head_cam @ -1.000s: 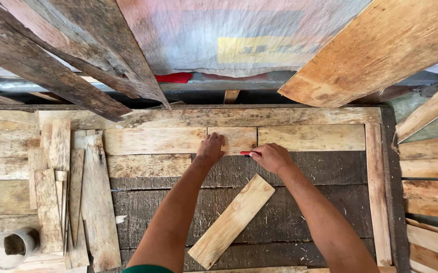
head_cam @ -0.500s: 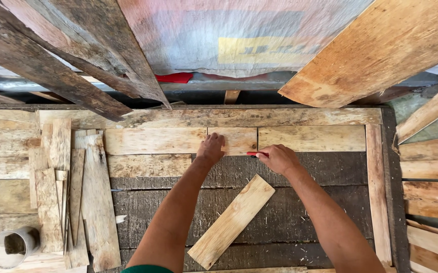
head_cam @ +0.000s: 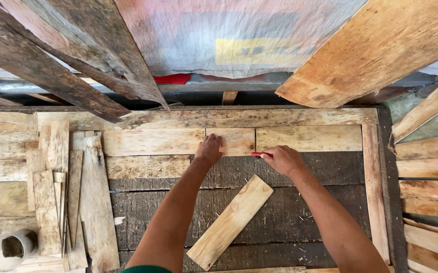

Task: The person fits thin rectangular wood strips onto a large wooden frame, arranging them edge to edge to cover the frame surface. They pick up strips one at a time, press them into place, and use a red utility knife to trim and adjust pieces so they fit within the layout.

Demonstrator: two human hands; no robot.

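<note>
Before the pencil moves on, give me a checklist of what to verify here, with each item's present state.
1. Left hand presses on the short light board: ok.
2. Right hand holds the red pencil, tip at the short board's lower right corner: ok.
3. Short board sits flush between the long left board and the right board: ok, only thin seams show.
4. A drawn mark on the short board: cannot tell, too fine to see.
5. Loose plank lies diagonally on the dark panel, apart from both hands: ok.
6. Stacked offcuts at left lie away from the arms: ok.
</note>
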